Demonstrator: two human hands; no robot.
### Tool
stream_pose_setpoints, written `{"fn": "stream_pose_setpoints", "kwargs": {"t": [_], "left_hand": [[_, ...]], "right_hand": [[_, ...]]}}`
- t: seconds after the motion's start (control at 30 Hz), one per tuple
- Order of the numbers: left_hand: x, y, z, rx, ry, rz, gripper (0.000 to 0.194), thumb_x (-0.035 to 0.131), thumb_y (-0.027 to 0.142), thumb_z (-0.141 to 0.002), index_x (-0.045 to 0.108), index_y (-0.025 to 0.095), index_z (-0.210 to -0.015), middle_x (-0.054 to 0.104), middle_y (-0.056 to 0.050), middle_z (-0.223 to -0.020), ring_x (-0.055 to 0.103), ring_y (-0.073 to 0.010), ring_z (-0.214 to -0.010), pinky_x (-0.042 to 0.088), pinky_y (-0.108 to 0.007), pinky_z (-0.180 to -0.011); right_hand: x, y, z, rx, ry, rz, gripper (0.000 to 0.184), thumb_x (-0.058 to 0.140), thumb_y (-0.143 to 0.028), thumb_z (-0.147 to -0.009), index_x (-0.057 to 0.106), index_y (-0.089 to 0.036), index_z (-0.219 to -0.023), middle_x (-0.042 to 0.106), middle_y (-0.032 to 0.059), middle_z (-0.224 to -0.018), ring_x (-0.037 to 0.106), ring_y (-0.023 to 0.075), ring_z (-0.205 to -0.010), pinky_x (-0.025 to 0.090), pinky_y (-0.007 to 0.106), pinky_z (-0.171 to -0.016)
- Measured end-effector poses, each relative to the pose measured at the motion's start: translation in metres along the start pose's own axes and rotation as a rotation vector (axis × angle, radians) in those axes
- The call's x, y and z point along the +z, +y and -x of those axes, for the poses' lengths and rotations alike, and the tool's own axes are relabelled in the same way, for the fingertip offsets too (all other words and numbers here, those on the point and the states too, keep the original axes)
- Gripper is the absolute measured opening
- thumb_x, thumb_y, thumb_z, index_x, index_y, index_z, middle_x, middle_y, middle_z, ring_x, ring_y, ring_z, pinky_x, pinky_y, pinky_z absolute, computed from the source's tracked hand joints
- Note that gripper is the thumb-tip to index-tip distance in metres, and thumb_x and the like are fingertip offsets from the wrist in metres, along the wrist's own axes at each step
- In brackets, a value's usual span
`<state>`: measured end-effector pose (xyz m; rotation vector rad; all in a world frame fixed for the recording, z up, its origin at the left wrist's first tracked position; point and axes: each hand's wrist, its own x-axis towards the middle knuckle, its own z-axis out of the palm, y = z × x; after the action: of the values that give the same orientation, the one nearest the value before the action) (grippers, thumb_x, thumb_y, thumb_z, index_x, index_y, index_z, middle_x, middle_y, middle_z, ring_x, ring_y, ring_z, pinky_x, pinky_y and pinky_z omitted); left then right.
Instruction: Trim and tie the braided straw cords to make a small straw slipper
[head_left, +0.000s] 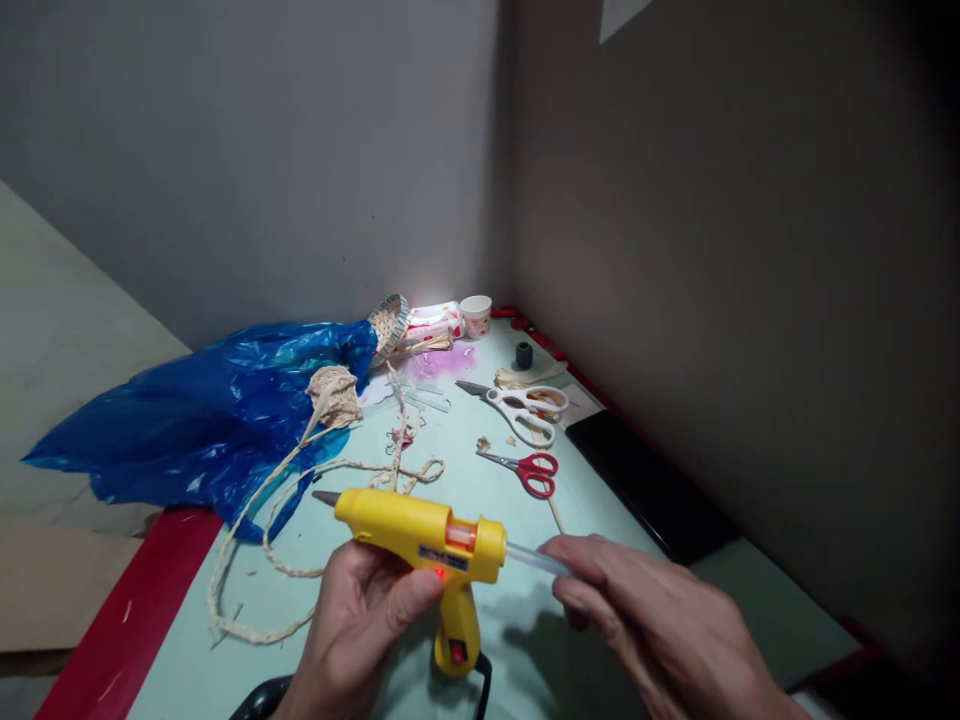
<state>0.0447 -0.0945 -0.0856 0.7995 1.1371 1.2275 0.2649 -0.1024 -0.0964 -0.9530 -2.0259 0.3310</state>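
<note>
A yellow glue gun (397,520) is gripped by my left hand (367,620), its thumb against the body and its nozzle pointing left. A red light glows on its side, and a black cord leaves the base of the handle. Out of the back of the gun sticks a translucent glue stick (536,558). My right hand (652,620) pinches the outer end of that stick between thumb and fingers. Behind the gun, a braided raffia cord (262,500) loops over the table from a ball of raffia (334,396).
Red-handled scissors (536,472) and larger white-handled scissors (525,402) lie beyond the gun. A blue plastic bag (202,420) covers the left side. A dark flat device (645,480) lies along the right wall. A paper cup (475,316) and woven basket (388,328) stand at the back.
</note>
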Motion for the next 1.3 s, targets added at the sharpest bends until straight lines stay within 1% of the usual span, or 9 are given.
{"fn": "stream_pose_setpoints", "kwargs": {"t": [0.3,0.5,0.67,0.9,1.03,1.1,1.13,1.23,1.3], "left_hand": [[-0.002,-0.004,-0.005,-0.040,-0.023,-0.113,0.030,0.083,0.037,-0.068,0.078,0.016,-0.088,0.079,-0.009,-0.085,0.072,-0.0279,-0.086,0.055,-0.032,-0.077],[-0.001,-0.022,-0.021,-0.164,-0.098,-0.104,0.027,0.079,0.035,-0.074,0.075,0.015,-0.091,0.078,-0.009,-0.090,0.070,-0.0248,-0.087,0.053,-0.033,-0.082],[0.014,-0.030,-0.035,-0.142,-0.360,-0.427,0.025,0.063,0.035,-0.085,0.071,0.014,-0.094,0.075,-0.008,-0.093,0.067,-0.0245,-0.091,0.050,-0.032,-0.081],[0.027,-0.031,-0.034,-0.029,-0.301,-0.746,0.028,0.062,0.029,-0.081,0.074,0.015,-0.102,0.074,-0.011,-0.098,0.065,-0.0278,-0.089,0.049,-0.036,-0.079],[0.005,-0.018,-0.025,0.110,-0.258,-0.948,0.027,0.063,0.028,-0.082,0.074,0.018,-0.103,0.071,-0.011,-0.101,0.063,-0.0263,-0.085,0.047,-0.038,-0.081],[-0.015,-0.006,-0.026,0.253,-0.235,-1.173,0.024,0.054,0.032,-0.090,0.074,0.020,-0.095,0.071,-0.008,-0.092,0.064,-0.0232,-0.079,0.048,-0.034,-0.075],[-0.026,0.000,-0.029,0.349,-0.150,-1.300,0.025,0.050,0.034,-0.092,0.072,0.021,-0.093,0.071,-0.007,-0.092,0.064,-0.0232,-0.081,0.048,-0.033,-0.074],[-0.059,0.013,-0.048,0.405,-0.002,-1.412,0.028,0.049,0.036,-0.092,0.069,0.016,-0.095,0.069,-0.014,-0.097,0.060,-0.0328,-0.098,0.043,-0.043,-0.086],[-0.073,0.017,-0.064,0.407,0.010,-1.457,0.027,0.049,0.034,-0.092,0.068,0.015,-0.096,0.069,-0.016,-0.103,0.058,-0.0342,-0.102,0.041,-0.046,-0.089]], "right_hand": [[0.009,0.005,-0.003,-0.042,0.034,-0.022,0.015,0.043,-0.013,-0.101,0.053,-0.018,-0.109,0.067,0.0028,-0.077,0.065,0.0142,-0.064,0.051,0.022,-0.059],[0.015,0.023,0.008,0.058,0.015,-0.029,0.016,0.043,-0.018,-0.101,0.059,-0.019,-0.103,0.068,0.0010,-0.076,0.065,0.0123,-0.060,0.049,0.020,-0.056],[0.006,0.038,0.028,0.124,-0.003,0.132,0.021,0.043,-0.019,-0.100,0.064,-0.020,-0.096,0.070,0.0029,-0.080,0.069,0.0148,-0.070,0.053,0.022,-0.063],[0.003,0.060,0.043,0.065,-0.072,0.377,0.027,0.041,-0.025,-0.099,0.063,-0.021,-0.084,0.067,0.0037,-0.071,0.066,0.0184,-0.063,0.053,0.029,-0.059],[0.005,0.072,0.049,0.007,-0.073,0.464,0.028,0.039,-0.024,-0.099,0.063,-0.021,-0.085,0.066,0.0043,-0.070,0.063,0.0187,-0.060,0.048,0.029,-0.055],[0.004,0.074,0.051,-0.021,-0.086,0.524,0.026,0.039,-0.025,-0.099,0.063,-0.021,-0.089,0.067,0.0048,-0.072,0.063,0.0202,-0.061,0.047,0.031,-0.056],[0.002,0.073,0.050,-0.032,-0.091,0.556,0.025,0.040,-0.026,-0.099,0.064,-0.021,-0.092,0.068,0.0056,-0.075,0.063,0.0215,-0.063,0.046,0.033,-0.057],[-0.003,0.063,0.032,-0.019,-0.114,0.623,0.024,0.041,-0.028,-0.098,0.064,-0.019,-0.099,0.069,0.0086,-0.086,0.063,0.0241,-0.069,0.045,0.036,-0.062],[-0.001,0.049,0.006,0.008,-0.192,0.634,0.024,0.039,-0.021,-0.098,0.064,-0.019,-0.100,0.069,0.0095,-0.091,0.061,0.0231,-0.070,0.044,0.036,-0.064]]}}
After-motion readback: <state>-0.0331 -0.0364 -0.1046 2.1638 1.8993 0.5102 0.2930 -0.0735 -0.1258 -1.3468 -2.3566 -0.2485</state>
